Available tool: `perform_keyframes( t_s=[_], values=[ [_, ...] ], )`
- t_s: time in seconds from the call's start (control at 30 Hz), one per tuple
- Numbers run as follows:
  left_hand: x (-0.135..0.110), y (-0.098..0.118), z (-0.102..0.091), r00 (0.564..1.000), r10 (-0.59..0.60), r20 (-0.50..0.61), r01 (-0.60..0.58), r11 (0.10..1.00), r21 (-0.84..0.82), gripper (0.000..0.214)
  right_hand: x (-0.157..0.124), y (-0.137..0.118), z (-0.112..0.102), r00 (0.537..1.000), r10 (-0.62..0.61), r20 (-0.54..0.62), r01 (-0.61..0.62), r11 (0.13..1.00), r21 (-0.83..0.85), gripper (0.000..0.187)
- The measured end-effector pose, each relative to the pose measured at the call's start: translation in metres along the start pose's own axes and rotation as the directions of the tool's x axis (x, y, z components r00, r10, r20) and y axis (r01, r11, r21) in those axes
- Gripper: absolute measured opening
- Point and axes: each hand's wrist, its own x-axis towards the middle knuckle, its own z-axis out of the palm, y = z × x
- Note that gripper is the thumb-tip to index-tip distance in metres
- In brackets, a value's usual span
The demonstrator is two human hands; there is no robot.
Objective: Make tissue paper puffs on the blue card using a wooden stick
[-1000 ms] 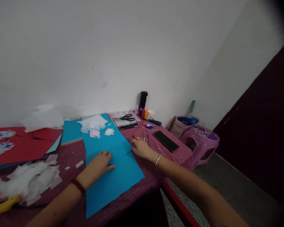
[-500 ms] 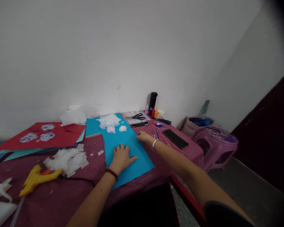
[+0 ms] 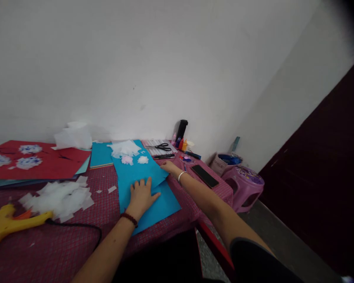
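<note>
A blue sheet of paper (image 3: pixel 162 208) lies on the table, and a ragged line like a tear or raised edge runs in from its right side. My left hand (image 3: pixel 141 198) rests flat on the sheet with its fingers spread. At the sheet's right edge my right hand (image 3: pixel 170 168) is closed in a pinch on the paper; its fingertips are partly hidden. Further up the sheet sit a pink tissue tuft (image 3: pixel 127 160), a white tissue tuft (image 3: pixel 143 159) and a pile of white tissue squares (image 3: pixel 124 148).
Left are a red sheet with blue-white flowers (image 3: pixel 56 163), loose tissue squares (image 3: pixel 60 198) and a yellow glue gun (image 3: pixel 6 226) with its cord. Scissors (image 3: pixel 162 147), pens (image 3: pixel 164 156), paint bottles (image 3: pixel 181 144) and a phone (image 3: pixel 205 175) lie right. A pink stool (image 3: pixel 244 192) stands beyond.
The blue paper now shows a ragged split or raised edge beside my right hand, where it looked whole before. The view has turned right, and both hands stay on the sheet.
</note>
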Motion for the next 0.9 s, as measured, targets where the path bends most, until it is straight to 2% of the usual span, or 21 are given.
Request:
perform_keyframes(
  t_s=[0.1,0.23,0.33,0.4,0.47,0.57,0.67,0.73,0.83,0.87,0.9],
  values=[
    [0.003,-0.007,-0.019,0.995,-0.029,-0.100,0.027,0.999,-0.025,0.064,-0.003,-0.002,-0.001,0.998,-0.019,0.067,0.020,1.000,-0.019,0.031],
    [0.006,-0.021,-0.063,0.981,-0.003,-0.194,-0.002,1.000,-0.022,0.055,-0.030,0.006,0.003,0.987,-0.064,0.149,0.071,0.997,-0.038,0.031],
    [0.002,-0.016,-0.081,0.986,0.109,-0.128,-0.112,0.993,-0.020,0.040,-0.068,0.022,0.005,0.974,-0.130,0.185,0.146,0.987,-0.072,0.024],
    [-0.006,-0.005,-0.076,0.976,0.218,-0.021,-0.218,0.975,-0.039,0.029,-0.090,0.033,-0.003,0.959,-0.190,0.212,0.219,0.968,-0.123,0.020],
    [-0.017,0.005,-0.062,0.942,0.314,0.118,-0.307,0.949,-0.076,0.025,-0.095,0.039,-0.019,0.946,-0.254,0.202,0.293,0.936,-0.195,0.018],
    [-0.035,0.012,-0.036,0.881,0.379,0.284,-0.355,0.925,-0.132,0.033,-0.063,0.039,-0.048,0.940,-0.331,0.080,0.338,0.879,-0.335,0.025],
    [-0.046,0.009,-0.022,0.836,0.379,0.397,-0.348,0.925,-0.151,0.050,0.001,0.033,-0.065,0.925,-0.380,-0.012,0.333,0.826,-0.454,0.033],
    [-0.045,0.003,-0.024,0.781,0.422,0.460,-0.378,0.906,-0.190,0.057,0.044,0.027,-0.070,0.911,-0.409,-0.048,0.329,0.795,-0.510,0.039],
    [-0.033,-0.019,-0.034,0.689,0.534,0.490,-0.475,0.844,-0.251,0.054,0.098,0.020,-0.074,0.896,-0.440,-0.059,0.332,0.753,-0.568,0.047],
    [-0.029,-0.031,-0.036,0.678,0.556,0.482,-0.505,0.828,-0.244,0.052,0.113,0.019,-0.075,0.895,-0.444,-0.050,0.335,0.740,-0.583,0.050],
    [-0.026,-0.047,-0.036,0.689,0.561,0.460,-0.528,0.822,-0.212,0.049,0.127,0.019,-0.077,0.895,-0.445,-0.036,0.338,0.728,-0.596,0.052]
  ],
)
